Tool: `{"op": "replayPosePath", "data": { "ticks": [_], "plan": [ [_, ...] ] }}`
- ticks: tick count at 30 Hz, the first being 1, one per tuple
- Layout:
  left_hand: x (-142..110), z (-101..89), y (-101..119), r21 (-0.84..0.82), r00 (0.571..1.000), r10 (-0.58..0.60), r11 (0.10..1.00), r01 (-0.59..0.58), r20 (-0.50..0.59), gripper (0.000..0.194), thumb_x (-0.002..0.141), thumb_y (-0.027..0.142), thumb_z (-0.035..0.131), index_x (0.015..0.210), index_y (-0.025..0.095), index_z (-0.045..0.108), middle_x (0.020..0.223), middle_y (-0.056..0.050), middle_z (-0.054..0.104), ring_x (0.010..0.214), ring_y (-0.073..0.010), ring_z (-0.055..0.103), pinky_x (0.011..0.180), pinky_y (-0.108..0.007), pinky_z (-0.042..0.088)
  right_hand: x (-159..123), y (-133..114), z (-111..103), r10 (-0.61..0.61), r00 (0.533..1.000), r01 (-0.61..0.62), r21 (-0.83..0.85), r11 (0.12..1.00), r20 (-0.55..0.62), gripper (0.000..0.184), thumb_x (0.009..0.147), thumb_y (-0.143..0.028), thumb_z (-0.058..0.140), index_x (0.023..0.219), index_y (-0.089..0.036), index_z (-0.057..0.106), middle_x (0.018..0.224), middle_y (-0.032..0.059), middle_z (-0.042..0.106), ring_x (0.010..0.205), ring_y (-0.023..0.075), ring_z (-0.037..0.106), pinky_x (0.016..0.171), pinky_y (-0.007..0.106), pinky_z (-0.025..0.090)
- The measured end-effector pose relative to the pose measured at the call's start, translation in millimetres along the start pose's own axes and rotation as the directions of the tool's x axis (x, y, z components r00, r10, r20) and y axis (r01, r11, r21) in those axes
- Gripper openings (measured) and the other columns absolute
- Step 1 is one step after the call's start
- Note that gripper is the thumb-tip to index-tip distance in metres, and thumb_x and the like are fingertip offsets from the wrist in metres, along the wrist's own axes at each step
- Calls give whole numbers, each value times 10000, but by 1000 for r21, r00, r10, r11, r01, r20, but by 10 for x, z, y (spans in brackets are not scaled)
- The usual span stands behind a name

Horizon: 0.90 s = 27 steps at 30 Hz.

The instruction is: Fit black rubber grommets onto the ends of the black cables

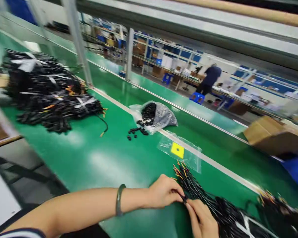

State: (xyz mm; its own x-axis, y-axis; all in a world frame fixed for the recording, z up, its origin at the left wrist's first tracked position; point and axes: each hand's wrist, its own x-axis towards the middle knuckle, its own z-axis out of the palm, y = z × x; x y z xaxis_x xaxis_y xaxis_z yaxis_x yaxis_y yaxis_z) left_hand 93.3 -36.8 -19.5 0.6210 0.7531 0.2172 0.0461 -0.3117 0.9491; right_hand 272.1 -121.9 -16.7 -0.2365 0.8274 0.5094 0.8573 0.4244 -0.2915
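Observation:
My left hand (164,191), a green bangle (119,200) round its wrist, pinches a thin black cable (184,199) between thumb and forefinger. Fingertips of my right hand (203,218) close on the same dark piece, almost touching the left fingertips. Whether a small black part sits on the cable there is too hidden to tell. Just beyond both hands lies a bundle of black cables (203,198) with orange and red wire ends, tied with a white strip further right.
Small black parts (134,131) spill from a clear plastic bag (165,115) on the green table (96,165). Nearby lies a zip bag (192,158) with a yellow label. A large cable pile (44,89) is at left, a carton (270,135) at right. A person (211,77) stands in the background.

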Motion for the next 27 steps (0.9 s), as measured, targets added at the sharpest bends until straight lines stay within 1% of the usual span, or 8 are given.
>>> {"op": "replayPosePath", "data": {
  "ticks": [4, 7, 11, 13, 16, 20, 23, 27],
  "plan": [
    [-38, -144, 42, 72, 995, 102, 992, -103, 15, 88, 774, 154, 684, 839, 160, 743, 735, -23, 697, 650, -115, 612, 625, -167, 441, 55, -110, 32, 101, 995, -102, 90, 991, 22, 241, 971, -262, 434, 865, -177, 633, 755, 32, 595, 685, 118, 553, 601, 214, 437],
    [-57, -150, 72, 84, 987, 158, 983, -161, 40, 93, 806, 151, 653, 847, 150, 736, 756, -26, 703, 671, -118, 628, 662, -175, 460, 85, -169, 30, 126, 991, -132, 114, 985, 51, 214, 964, -234, 444, 854, -179, 619, 743, 19, 576, 682, 121, 525, 610, 222, 391],
    [-88, -127, 84, 129, 972, 215, 965, -226, 99, 134, 856, 205, 606, 867, 146, 725, 784, -39, 707, 694, -128, 643, 712, -191, 484, 77, -172, 17, 122, 989, -131, 109, 985, 89, 205, 960, -204, 440, 863, -179, 619, 738, 9, 566, 675, 119, 503, 620, 231, 346],
    [-99, -126, 82, 174, 969, 217, 956, -236, 119, 159, 878, 211, 571, 899, 153, 718, 812, -43, 707, 725, -135, 649, 730, -199, 488, 79, -171, 9, 130, 986, -143, 122, 982, 103, 206, 959, -198, 439, 851, -178, 613, 736, 6, 566, 674, 119, 500, 625, 232, 337],
    [-97, -132, 78, 230, 978, 188, 952, -203, 86, 149, 868, 180, 568, 912, 147, 708, 821, -44, 707, 744, -142, 648, 720, -202, 481, 88, -187, -7, 168, 978, -187, 164, 969, 121, 198, 955, -199, 449, 820, -174, 591, 737, 3, 569, 683, 119, 500, 633, 226, 340],
    [-81, -138, 90, 196, 987, 150, 968, -158, 51, 94, 823, 133, 620, 864, 139, 706, 773, -23, 708, 697, -126, 639, 665, -178, 464, 89, -215, -14, 190, 974, -210, 186, 960, 121, 188, 950, -204, 460, 797, -173, 564, 735, -2, 564, 686, 121, 486, 624, 218, 333],
    [-78, -140, 109, 172, 983, 176, 968, -184, 57, 80, 807, 113, 636, 837, 133, 708, 748, -17, 705, 660, -113, 631, 654, -167, 459, 87, -223, -3, 193, 973, -215, 193, 957, 125, 197, 950, -199, 454, 787, -173, 560, 726, -5, 558, 675, 119, 475, 619, 217, 324],
    [-87, -147, 107, 171, 974, 208, 960, -222, 93, 108, 832, 126, 610, 857, 135, 715, 761, -25, 706, 664, -115, 636, 685, -174, 468, 87, -227, 12, 203, 970, -227, 202, 953, 133, 220, 948, -200, 449, 763, -172, 564, 716, -2, 558, 667, 120, 475, 620, 222, 317]
  ]
}}
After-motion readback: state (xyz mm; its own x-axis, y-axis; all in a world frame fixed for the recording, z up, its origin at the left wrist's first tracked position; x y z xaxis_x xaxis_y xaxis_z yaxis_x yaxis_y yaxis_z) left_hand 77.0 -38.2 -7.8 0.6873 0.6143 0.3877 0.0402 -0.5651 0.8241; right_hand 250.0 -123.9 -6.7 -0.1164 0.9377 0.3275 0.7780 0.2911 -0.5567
